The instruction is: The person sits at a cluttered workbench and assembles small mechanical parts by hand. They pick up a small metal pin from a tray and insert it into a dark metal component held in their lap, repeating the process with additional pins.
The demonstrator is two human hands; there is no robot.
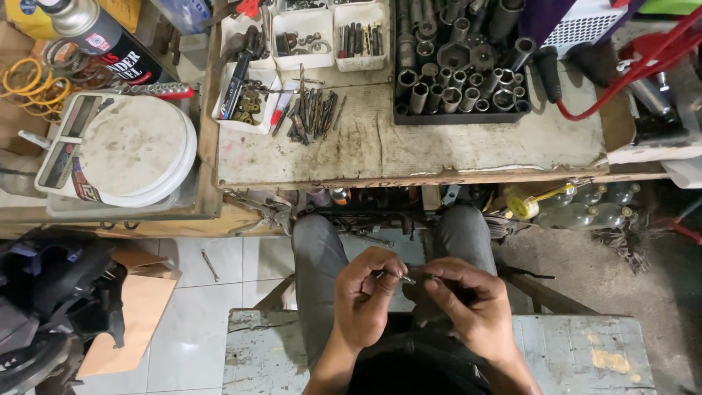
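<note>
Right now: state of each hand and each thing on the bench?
left hand: pinching small thin metal bit
right hand: fingertips on the bit's other end
black tray of steel sockets: full, sockets upright
loose drill bits: heaped on worn wooden bench
round white scale: bare

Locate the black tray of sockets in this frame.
In the head view, the black tray of sockets sits at the upper middle on the worn workbench, right of the loose drill bits.

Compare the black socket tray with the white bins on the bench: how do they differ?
The socket tray is black, one wide box, packed with upright sockets. The white bins are several small boxes holding bits and washers, lying flat. The tray sits to the right of the bins. Both rest on the worn bench.
</note>
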